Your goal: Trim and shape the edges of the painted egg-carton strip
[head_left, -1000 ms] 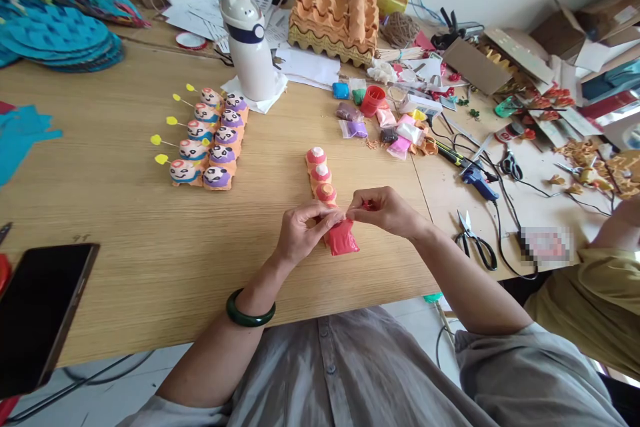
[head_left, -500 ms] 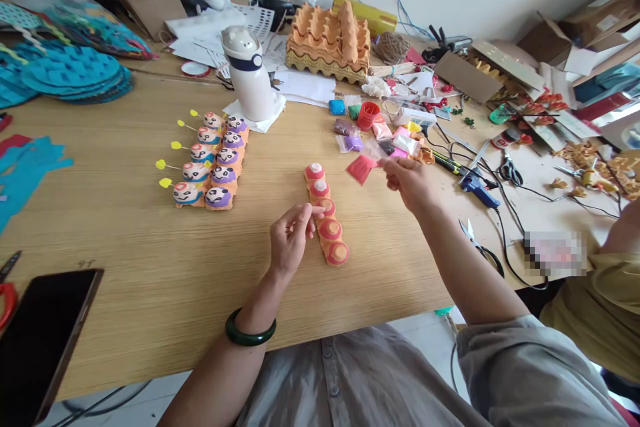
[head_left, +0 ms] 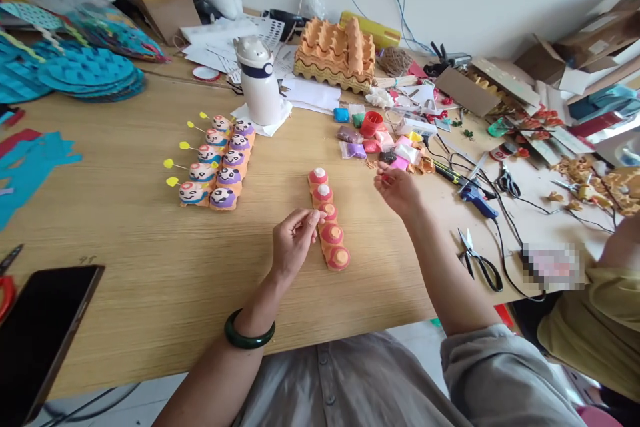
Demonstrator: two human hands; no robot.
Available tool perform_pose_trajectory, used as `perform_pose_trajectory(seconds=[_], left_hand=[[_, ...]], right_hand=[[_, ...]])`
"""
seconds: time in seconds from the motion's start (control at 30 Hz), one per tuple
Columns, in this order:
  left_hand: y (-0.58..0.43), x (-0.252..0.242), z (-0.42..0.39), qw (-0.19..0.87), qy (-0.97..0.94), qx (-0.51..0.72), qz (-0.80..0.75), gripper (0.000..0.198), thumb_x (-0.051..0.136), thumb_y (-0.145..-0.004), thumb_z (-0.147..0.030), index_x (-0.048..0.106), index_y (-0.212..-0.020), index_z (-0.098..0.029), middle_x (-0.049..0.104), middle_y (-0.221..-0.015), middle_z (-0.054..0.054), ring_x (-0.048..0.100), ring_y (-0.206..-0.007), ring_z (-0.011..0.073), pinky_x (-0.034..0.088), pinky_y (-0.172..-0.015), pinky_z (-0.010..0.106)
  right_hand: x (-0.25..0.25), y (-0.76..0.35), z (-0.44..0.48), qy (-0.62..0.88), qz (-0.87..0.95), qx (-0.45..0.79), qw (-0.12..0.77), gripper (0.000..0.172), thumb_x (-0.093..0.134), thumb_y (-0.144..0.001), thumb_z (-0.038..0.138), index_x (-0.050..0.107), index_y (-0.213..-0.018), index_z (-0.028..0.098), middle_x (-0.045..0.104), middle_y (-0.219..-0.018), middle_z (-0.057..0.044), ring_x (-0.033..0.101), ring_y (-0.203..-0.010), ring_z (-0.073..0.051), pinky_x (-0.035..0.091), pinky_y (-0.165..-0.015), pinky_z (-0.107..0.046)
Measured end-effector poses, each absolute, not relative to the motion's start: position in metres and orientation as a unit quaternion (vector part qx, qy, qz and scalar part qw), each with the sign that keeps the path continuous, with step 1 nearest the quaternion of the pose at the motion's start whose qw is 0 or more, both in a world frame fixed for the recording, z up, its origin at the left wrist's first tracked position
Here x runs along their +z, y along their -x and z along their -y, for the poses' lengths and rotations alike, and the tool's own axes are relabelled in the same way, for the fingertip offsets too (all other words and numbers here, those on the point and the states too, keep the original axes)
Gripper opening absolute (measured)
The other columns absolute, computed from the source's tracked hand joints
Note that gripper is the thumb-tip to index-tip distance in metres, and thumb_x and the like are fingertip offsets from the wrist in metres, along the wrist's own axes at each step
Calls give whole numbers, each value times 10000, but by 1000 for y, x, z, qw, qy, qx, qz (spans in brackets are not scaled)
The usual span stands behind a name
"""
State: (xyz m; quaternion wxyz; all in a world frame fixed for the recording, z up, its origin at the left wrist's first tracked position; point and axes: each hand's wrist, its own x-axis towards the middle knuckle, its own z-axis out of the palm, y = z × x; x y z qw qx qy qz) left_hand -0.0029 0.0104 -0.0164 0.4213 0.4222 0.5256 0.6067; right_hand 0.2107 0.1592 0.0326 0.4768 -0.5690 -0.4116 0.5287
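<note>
A strip of egg carton cups painted pink lies lengthwise on the table in front of me. Its two far cups carry white caps; the nearer ones show orange tops. My left hand, a dark green bangle on its wrist, is closed in a pinch beside the middle cup; whatever lies between thumb and forefinger is too small to make out. Held over the table to the right of the strip, my right hand has loosely bent, parted fingers with nothing in them. Just beyond it lie small clay packets, including a red one.
Carton cups with painted faces and yellow-tipped sticks stand to the left. Behind them is a white flask. Scissors, a glue gun and cords lie right; a phone lies near left. Another person sits at the right.
My right hand has let go of the red clay packet, which now lies among the others, and has drawn slightly down. My left hand keeps its pinch near the strip. The view has shifted slightly.
</note>
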Motion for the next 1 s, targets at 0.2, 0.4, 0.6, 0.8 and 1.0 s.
perform_pose_trajectory(seconds=[0.2, 0.4, 0.6, 0.8, 1.0], left_hand=[[-3, -7, -1, 335, -521, 597, -509, 234, 686, -983, -410, 807, -986, -210, 797, -979, 63, 690, -756, 143, 558, -664, 248], [-1, -4, 0, 271, -588, 588, -485, 220, 666, -1001, -380, 803, -1063, -219, 799, -1035, 85, 739, -937, 187, 591, -732, 267], [-4, 5, 6, 282, -594, 587, -472, 205, 715, -978, -367, 802, -1081, -213, 782, -1082, 92, 744, -957, 184, 610, -752, 265], [-15, 17, 23, 208, -630, 559, -498, 174, 758, -951, -371, 821, -1058, -249, 805, -1047, 63, 770, -965, 187, 648, -786, 274], [-11, 14, 46, 162, -609, 559, -539, 126, 721, -986, -300, 837, -1007, -257, 826, -982, 34, 782, -885, 166, 655, -792, 286]], right_hand=[[39, -199, -78, 397, 354, 743, 407, 273, 732, -792, 93, 770, -1051, 172, 813, -1152, -84, 774, -1136, -196, 590, -1134, -353], [36, -189, -45, 381, 345, 773, 371, 355, 900, -807, 295, 766, -1113, 174, 847, -1041, -87, 835, -921, -210, 690, -898, -333], [43, -182, -28, 390, 363, 752, 389, 415, 968, -720, 462, 723, -902, 181, 832, -881, -57, 798, -694, -171, 672, -664, -274], [42, -177, -12, 402, 368, 746, 383, 393, 951, -723, 495, 734, -808, 179, 781, -761, -22, 732, -666, -145, 650, -681, -288], [41, -177, -1, 414, 373, 740, 377, 397, 891, -783, 553, 784, -875, 181, 747, -811, -32, 686, -686, -135, 629, -644, -278]])
